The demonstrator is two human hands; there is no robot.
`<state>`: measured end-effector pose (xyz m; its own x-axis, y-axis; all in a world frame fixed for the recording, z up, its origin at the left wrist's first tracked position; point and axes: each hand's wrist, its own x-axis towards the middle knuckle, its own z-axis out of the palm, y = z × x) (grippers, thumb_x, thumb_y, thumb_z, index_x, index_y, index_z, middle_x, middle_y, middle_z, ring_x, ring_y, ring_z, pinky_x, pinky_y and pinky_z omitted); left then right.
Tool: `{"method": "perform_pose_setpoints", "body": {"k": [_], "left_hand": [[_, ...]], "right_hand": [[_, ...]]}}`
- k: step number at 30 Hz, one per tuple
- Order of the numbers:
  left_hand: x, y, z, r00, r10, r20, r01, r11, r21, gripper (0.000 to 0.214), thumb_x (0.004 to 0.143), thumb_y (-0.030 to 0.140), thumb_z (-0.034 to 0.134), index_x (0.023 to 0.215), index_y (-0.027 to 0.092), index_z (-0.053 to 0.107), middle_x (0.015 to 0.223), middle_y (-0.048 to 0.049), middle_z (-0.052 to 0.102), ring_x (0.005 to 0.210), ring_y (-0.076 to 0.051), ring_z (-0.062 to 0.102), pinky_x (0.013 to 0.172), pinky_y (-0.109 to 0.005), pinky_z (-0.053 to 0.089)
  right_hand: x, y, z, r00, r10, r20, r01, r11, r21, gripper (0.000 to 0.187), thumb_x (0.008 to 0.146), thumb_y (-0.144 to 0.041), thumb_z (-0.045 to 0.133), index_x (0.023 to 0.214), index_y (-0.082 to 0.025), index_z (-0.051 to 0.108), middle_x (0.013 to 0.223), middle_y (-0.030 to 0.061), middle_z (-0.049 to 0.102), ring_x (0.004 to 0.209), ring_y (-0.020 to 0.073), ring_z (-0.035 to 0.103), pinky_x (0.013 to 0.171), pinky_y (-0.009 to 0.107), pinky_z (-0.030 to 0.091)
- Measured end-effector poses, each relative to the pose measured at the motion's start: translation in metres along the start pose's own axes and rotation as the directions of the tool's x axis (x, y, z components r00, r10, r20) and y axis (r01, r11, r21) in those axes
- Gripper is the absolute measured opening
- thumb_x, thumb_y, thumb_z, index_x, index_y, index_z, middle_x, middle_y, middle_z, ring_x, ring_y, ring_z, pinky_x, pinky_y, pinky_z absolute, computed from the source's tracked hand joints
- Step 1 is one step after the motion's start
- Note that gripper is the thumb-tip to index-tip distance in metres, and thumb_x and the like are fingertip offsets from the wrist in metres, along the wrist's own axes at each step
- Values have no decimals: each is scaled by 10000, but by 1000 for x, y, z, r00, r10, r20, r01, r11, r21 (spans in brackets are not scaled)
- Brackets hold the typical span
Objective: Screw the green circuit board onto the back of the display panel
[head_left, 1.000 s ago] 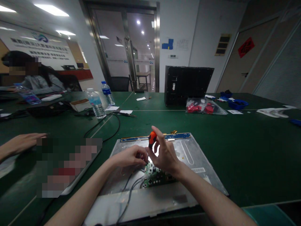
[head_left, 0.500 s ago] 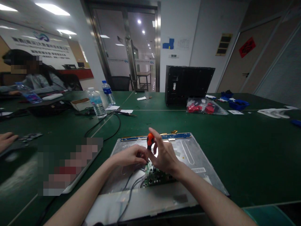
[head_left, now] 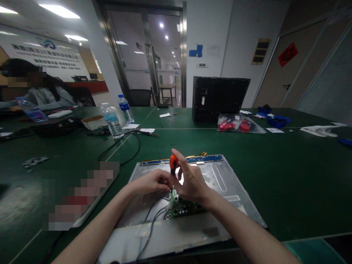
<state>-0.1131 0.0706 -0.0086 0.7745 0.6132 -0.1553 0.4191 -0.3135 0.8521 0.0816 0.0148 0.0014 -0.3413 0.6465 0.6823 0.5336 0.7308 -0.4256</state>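
My right hand (head_left: 189, 183) is closed around a short screwdriver (head_left: 173, 164) with an orange and black handle, index finger over the top of it. The screwdriver stands nearly upright over a green circuit board (head_left: 178, 211). Close beside its lower end, the curled fingers of my left hand (head_left: 158, 180) are pinched together at the board's edge; what they grip is hidden. The board sits on the grey metal back of a flat display panel (head_left: 220, 205), which has a blue strip board (head_left: 210, 158) along its far edge. Dark cables (head_left: 151, 229) run from the board towards me.
A pixelated flat item (head_left: 82, 198) lies left of the panel. Beyond are two water bottles (head_left: 112, 121) (head_left: 125, 110), a black cable and a pen-like tool. A black monitor housing (head_left: 220, 99) stands behind a plastic bag (head_left: 239, 124) with red parts. Another person (head_left: 35, 84) sits far left.
The screwdriver's handle has shifted slightly left and stands more upright. My hands stay at the same spot on the board. Another person's hand at the left edge has gone out of view.
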Motion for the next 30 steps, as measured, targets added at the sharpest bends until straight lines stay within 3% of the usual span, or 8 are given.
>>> {"method": "perform_pose_setpoints", "body": {"k": [11,19,24,30], "left_hand": [[-2,8,2,1000,4,-23,-4,1000,-7,87,699,242,642,725,162,621,667,26,547,649,-156,496,604,-253,373],[-2,4,3,998,-8,-54,9,1000,15,109,697,250,645,720,163,583,623,44,481,597,-133,430,563,-245,329],[-1,2,2,1000,-16,2,16,1000,-15,126,719,276,647,737,158,607,655,31,522,625,-144,477,584,-246,353],[-2,4,1,999,-16,-51,18,999,41,103,689,255,648,717,160,618,678,18,552,680,-167,509,615,-258,376]], "right_hand": [[0,3,4,1000,-12,-13,12,1000,-29,807,868,-199,557,1514,-204,72,871,37,695,547,151,612,488,279,453],[-1,3,1,1000,-9,25,8,1000,16,777,873,-232,578,1508,-227,131,983,62,698,624,170,661,542,308,512],[-1,2,1,999,1,49,-2,1000,19,846,861,-188,560,1525,-202,36,928,55,707,621,185,671,541,316,517],[-1,2,3,999,20,38,-19,999,-44,793,892,-217,578,1516,-208,89,888,47,704,585,161,639,517,284,484]]}}
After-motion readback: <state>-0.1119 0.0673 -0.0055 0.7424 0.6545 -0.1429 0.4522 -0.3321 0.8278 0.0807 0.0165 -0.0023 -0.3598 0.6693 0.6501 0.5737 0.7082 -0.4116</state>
